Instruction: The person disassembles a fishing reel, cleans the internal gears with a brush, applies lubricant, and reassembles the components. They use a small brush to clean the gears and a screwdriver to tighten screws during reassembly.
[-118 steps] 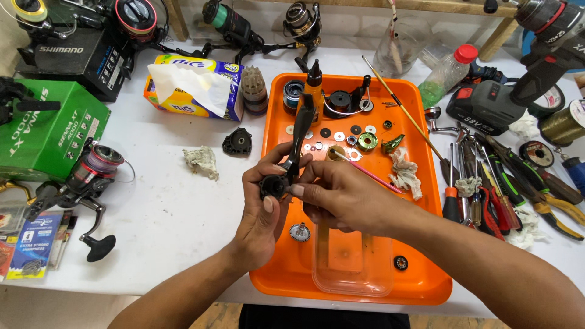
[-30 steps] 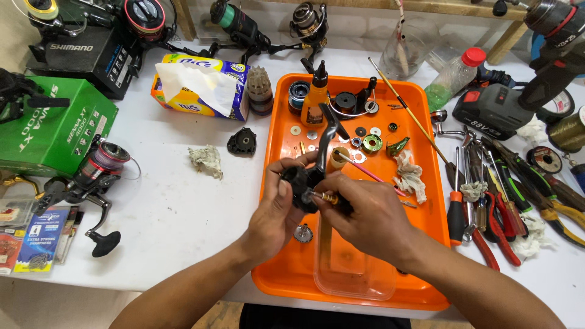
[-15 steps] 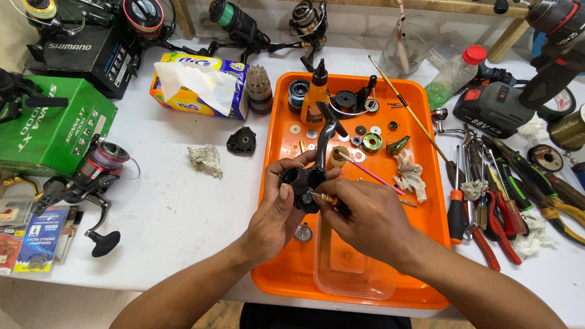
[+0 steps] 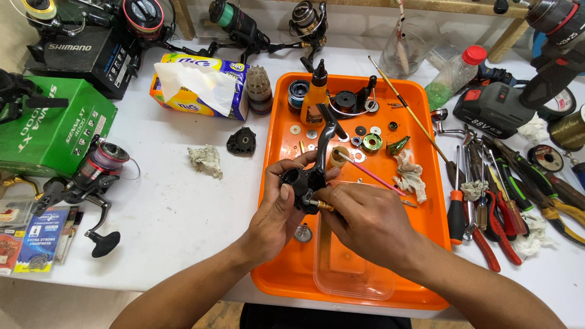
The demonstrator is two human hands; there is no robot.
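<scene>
Black and matt, the fishing-reel body (image 4: 304,181) is gripped in the left hand (image 4: 277,213), fingers curled round it over the near half of the orange tray (image 4: 420,268), while the right hand (image 4: 365,222) is closed in a pinch on a small brass shaft (image 4: 323,205) projecting from the body's side. Compared with half a second ago, little is changed: both hands are held in the same place above the tray, the pinch on the shaft being kept. A thin pink brush (image 4: 370,175) is seen lying across the tray just beyond the right hand, and a small toothed gear (image 4: 303,233) rests on the tray floor beneath the hands. A clear plastic lid (image 4: 350,274), rectangular and glossy, lies at the tray's near end. Farther back in the tray are scattered flat metal washers (image 4: 295,130), a green ring-shaped part (image 4: 372,142), a crumpled white rag (image 4: 412,176) and an orange oil bottle (image 4: 315,103) with a black nozzle. Outside the tray, on the white table (image 4: 164,207), lie a black reel cover (image 4: 242,141), a second rag scrap (image 4: 206,160), a complete spinning reel (image 4: 91,183), a green carton (image 4: 49,128), a tissue pack (image 4: 201,85) and, to the right, red-handled pliers (image 4: 493,231).
</scene>
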